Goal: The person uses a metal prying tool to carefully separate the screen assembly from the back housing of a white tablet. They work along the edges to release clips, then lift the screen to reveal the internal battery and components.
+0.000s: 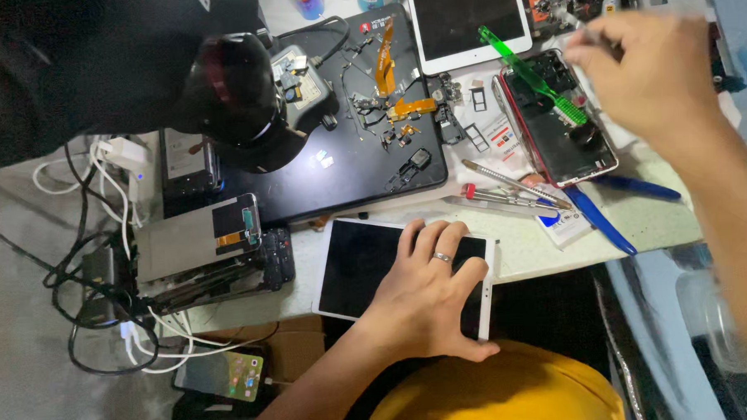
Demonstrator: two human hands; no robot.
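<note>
Left hand (430, 295) at 6 o'clock, nearest the camera, lies flat with fingers spread on a white tablet (355, 273); nothing gripped, it looks like it pins the tablet so it won't slide. The tablet sits screen up at the near edge of the table (524, 250), one corner over the lip, above a yellow shirt (496, 392). At 8 o'clock a stack of phone parts (205, 253) and tangled cables (103, 302) crowd the left edge; a lit phone (222, 374) lies lower, off the table. Just past the tablet, toward 1 o'clock, metal tweezers (513, 188) and blue pry tools (601, 214) lie loose, probably kept within reach. Centre, a dark mat (351, 165) holds small parts and orange flex cables (399, 101). At 2 o'clock an opened phone (557, 125) carries a green brush (534, 76) across it. Right hand (650, 72), blurred, is above that phone with fingers pinched on a thin metal tool (599, 38); what kind, cannot tell. At 12 o'clock a second white tablet (466, 20). At 10 o'clock a dark lens (237, 95) overhangs. Free room is mostly the pale strip at 3 o'clock.
</note>
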